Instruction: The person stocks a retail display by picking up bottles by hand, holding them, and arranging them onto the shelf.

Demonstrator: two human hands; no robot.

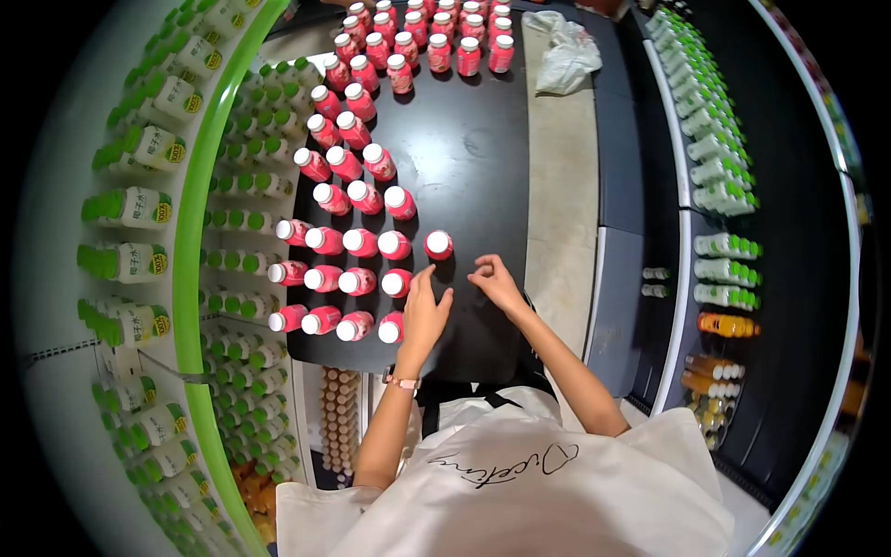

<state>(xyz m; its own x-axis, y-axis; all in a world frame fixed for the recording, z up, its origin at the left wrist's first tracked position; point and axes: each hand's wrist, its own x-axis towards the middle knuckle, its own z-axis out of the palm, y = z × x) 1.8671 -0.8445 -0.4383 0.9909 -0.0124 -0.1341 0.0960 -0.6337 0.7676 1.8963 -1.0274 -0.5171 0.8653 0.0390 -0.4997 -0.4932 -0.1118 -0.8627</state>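
Observation:
Rows of pink bottles with white caps (359,243) stand on a black table (464,148). One pink bottle (438,246) stands by itself to the right of its row, just beyond my hands. My left hand (424,314) is over the table beside the front bottles, fingers stretched forward and thumb apart; its fingertips are close to a pink bottle (396,283), and I cannot tell if they touch it. To the right, my right hand (497,281) hovers with fingers loosely bent and nothing visible in it.
Shelves of green-capped white bottles (139,206) line the left side. Another shelf on the right carries green-capped bottles (724,176) and a few orange ones (729,325). A white plastic bag (561,54) lies at the far right beyond the table. More pink bottles (438,54) crowd the table's far end.

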